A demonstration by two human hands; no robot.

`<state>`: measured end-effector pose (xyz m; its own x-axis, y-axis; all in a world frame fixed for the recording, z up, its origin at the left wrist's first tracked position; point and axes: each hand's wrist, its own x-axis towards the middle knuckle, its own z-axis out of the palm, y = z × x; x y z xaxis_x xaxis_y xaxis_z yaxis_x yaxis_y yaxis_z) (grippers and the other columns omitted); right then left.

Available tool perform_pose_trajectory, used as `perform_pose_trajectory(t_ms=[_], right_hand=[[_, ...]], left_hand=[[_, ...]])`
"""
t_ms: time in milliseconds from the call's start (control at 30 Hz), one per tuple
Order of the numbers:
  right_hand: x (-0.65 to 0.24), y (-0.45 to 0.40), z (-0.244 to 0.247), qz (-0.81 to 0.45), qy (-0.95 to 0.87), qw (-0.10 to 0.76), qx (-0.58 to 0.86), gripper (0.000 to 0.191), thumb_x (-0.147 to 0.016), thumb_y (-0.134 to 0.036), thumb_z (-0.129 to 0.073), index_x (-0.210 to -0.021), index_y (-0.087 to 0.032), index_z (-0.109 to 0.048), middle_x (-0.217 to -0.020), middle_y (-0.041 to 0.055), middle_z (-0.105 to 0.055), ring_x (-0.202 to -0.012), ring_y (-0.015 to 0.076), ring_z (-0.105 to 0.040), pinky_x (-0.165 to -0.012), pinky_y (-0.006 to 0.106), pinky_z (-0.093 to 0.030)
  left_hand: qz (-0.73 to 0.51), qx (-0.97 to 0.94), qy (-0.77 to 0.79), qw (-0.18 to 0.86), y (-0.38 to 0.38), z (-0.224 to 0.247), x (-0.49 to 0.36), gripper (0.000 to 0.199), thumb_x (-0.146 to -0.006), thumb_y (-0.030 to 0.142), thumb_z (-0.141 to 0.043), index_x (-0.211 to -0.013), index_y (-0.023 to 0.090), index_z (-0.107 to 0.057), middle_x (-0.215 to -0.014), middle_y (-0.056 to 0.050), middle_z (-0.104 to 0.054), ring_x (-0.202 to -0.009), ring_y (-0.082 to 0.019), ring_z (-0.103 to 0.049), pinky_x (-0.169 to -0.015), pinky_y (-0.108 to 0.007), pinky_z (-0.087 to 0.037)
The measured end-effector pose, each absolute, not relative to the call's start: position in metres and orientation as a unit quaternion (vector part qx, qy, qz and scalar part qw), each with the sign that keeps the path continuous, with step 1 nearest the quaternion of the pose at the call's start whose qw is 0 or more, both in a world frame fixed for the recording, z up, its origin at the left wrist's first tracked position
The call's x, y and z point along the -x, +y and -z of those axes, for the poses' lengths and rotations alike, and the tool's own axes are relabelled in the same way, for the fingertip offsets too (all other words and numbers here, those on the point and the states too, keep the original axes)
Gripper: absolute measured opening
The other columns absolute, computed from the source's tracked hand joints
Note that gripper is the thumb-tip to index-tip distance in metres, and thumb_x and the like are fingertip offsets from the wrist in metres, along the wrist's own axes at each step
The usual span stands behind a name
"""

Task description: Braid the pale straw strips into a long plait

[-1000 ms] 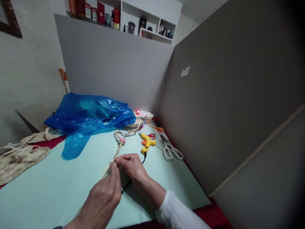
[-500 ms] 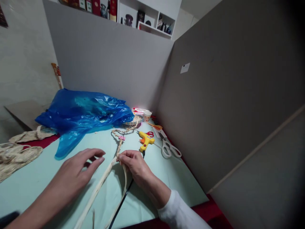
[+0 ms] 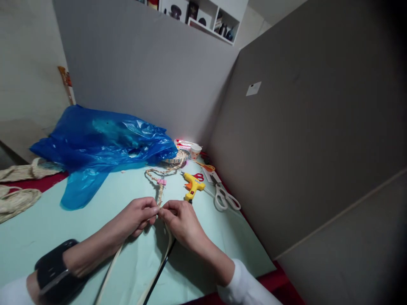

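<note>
A braided straw cord (image 3: 160, 192) runs over the pale green cloth, with a pink clip (image 3: 161, 182) fastened on it. At the cord's near end, my left hand (image 3: 140, 215) and my right hand (image 3: 179, 220) meet, fingertips almost touching. Both are closed in a pinch on the braid's strands. One loose pale strand (image 3: 110, 271) trails toward me below my left hand. Another strand (image 3: 168, 241) hangs from my right hand beside a black cable (image 3: 160, 271). The exact grip between the fingertips is partly hidden.
Right of the braid lie a yellow glue gun (image 3: 193, 186), white-handled scissors (image 3: 224, 198) and orange-handled scissors (image 3: 206, 166). A paper cup (image 3: 195, 151) stands behind. A blue plastic bag (image 3: 104, 135) covers the back left; straw bundles (image 3: 19, 201) lie at far left. Grey panels (image 3: 311, 127) enclose the table.
My left hand has moved right and closed on the strands beside my right hand; before, it was apart and open. My right hand stays pinched. The view has shifted slightly.
</note>
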<state>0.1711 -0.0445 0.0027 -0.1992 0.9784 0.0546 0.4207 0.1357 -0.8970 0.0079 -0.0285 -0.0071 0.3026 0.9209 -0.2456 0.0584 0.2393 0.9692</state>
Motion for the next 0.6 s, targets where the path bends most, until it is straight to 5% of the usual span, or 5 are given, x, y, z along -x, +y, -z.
perform_pose_trajectory(t_ms=[200,400,600], right_hand=[[-0.167,-0.052,-0.016,-0.171,-0.783,0.231,0.552,0.019,-0.088,-0.016,-0.059,-0.070,-0.016,-0.066,-0.061,0.0003,-0.059,-0.057,0.0106,-0.040,-0.057,0.026,-0.023],[-0.172,-0.044,-0.017,-0.120,-0.829,0.167,0.520,0.018,-0.084,-0.010,-0.056,-0.074,-0.017,-0.068,-0.072,0.0049,-0.071,-0.061,0.0115,-0.051,-0.059,0.026,-0.026],[-0.169,-0.042,-0.029,-0.023,-0.859,0.086,0.505,0.018,-0.088,-0.014,-0.058,-0.081,-0.019,-0.074,-0.079,0.0068,-0.074,-0.069,0.0169,-0.062,-0.057,0.027,-0.032]], left_hand=[[-0.370,-0.541,0.503,0.564,-0.026,0.013,-0.013,0.026,-0.059,0.040,-0.069,-0.056,0.021,-0.051,-0.042,0.011,-0.039,-0.038,-0.004,-0.028,-0.038,-0.017,-0.015],[-0.382,-0.524,0.511,0.564,-0.030,0.017,-0.017,0.021,-0.061,0.039,-0.061,-0.058,0.023,-0.048,-0.042,0.014,-0.029,-0.038,-0.004,-0.022,-0.038,-0.019,-0.012],[-0.400,-0.501,0.517,0.568,-0.037,0.011,-0.021,0.021,-0.058,0.035,-0.062,-0.052,0.023,-0.047,-0.042,0.010,-0.039,-0.035,-0.004,-0.025,-0.039,-0.020,-0.012]])
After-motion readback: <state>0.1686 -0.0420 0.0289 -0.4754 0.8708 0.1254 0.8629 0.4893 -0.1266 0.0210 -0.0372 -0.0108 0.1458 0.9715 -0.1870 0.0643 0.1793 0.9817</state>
